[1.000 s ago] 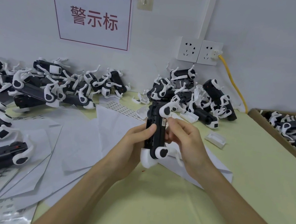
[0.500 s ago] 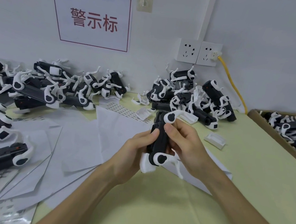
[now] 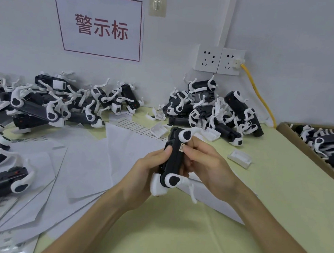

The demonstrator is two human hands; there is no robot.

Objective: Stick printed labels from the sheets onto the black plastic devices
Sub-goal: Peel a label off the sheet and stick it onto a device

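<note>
A red-lettered sign [image 3: 102, 26], a wall hook [image 3: 158, 4], two sockets [image 3: 208, 58] and a plugged-in yellow cable [image 3: 258, 92]

Single head-worn wide-angle view, looking forward and down over the tabletop [image 3: 267, 198], close above the left hand [image 3: 145, 171] and right hand [image 3: 205, 163], wall [image 3: 295, 36] straight ahead.

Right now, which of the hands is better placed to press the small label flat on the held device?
The right hand: its fingertips sit at the label on the black device, while the left hand grips the body and steadies it.
</note>
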